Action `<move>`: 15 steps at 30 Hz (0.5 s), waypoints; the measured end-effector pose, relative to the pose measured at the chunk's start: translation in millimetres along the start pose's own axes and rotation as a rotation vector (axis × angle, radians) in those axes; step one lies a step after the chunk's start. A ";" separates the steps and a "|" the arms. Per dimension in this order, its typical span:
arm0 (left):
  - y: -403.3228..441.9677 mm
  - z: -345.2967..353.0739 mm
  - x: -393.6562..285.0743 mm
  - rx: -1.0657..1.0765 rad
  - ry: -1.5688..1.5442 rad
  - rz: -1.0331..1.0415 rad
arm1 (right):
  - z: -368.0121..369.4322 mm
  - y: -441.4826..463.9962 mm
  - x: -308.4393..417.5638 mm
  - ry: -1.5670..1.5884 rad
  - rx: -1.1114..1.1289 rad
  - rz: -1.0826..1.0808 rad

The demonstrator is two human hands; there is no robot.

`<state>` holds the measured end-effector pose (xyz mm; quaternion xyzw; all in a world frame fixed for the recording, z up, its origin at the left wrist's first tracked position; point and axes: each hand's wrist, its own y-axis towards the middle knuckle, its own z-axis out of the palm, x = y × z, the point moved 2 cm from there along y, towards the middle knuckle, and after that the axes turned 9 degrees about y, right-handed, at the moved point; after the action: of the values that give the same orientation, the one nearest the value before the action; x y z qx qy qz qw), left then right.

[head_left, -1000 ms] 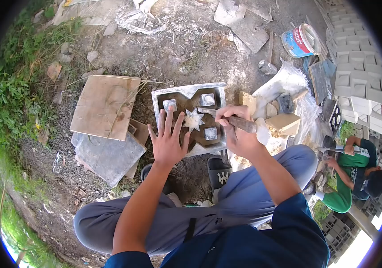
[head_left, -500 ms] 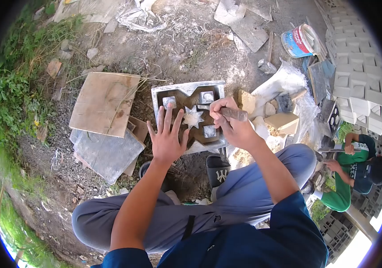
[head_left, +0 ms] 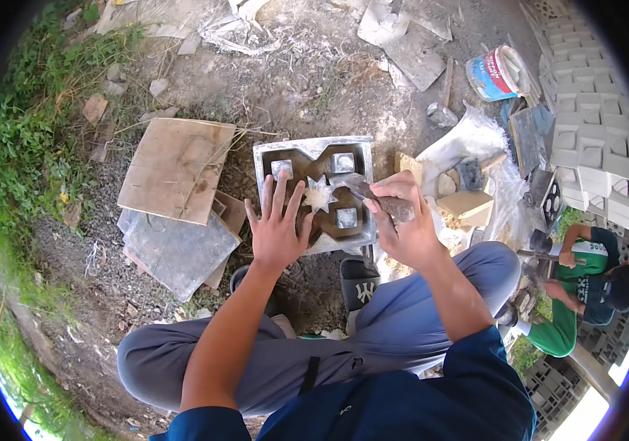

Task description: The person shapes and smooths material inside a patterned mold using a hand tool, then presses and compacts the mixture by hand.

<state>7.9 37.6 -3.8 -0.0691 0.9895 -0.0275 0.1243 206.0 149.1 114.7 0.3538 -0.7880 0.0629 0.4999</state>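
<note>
Left hand [head_left: 276, 239] spread, right hand [head_left: 416, 235] gripping tool [head_left: 347, 181]

The left hand, empty, fingers fanned, lies over the left edge of the mould [head_left: 288, 146] on the ground [head_left: 307, 95], probably steadying it. A star [head_left: 320, 196] sits mid-mould. Fingers curl round the tool at the right edge, likely for control; since half a second ago, its blade shows broader.

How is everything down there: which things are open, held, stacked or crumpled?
Mould: open on top.
Star: pale, in the mould's middle.
Left hand: fingers spread, over the mould.
Right hand: closed around the tool.
Tool: held, slightly blurred.
Bucket: open, no lid on.
Wooden board: stacked, overlapping a grey board.
White sheet: crumpled.
</note>
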 end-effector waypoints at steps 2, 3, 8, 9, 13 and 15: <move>-0.4 0.1 -0.8 -0.027 -0.004 0.006 | 7.0 -4.1 -13.0 0.055 -0.048 0.013; -1.2 0.3 -1.4 -0.027 -0.004 0.009 | 6.1 -2.3 -11.4 0.053 -0.050 0.014; 1.0 -0.3 -0.8 -0.014 0.000 0.005 | 4.8 -7.8 -7.0 0.064 0.013 -0.094; -0.8 0.4 -0.6 -0.022 -0.019 0.002 | 6.7 -10.4 -5.5 0.138 0.007 -0.158; -0.1 -0.2 -0.7 0.000 0.008 0.002 | 0.7 0.8 -10.9 -0.035 0.107 -0.030; 3.8 0.8 0.1 -0.021 0.017 0.009 | -4.1 -3.0 -2.7 0.004 0.099 -0.062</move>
<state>7.5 41.4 -4.8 -0.0656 0.9910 -0.0170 0.1154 211.6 150.0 113.8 0.4023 -0.7717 0.0872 0.4848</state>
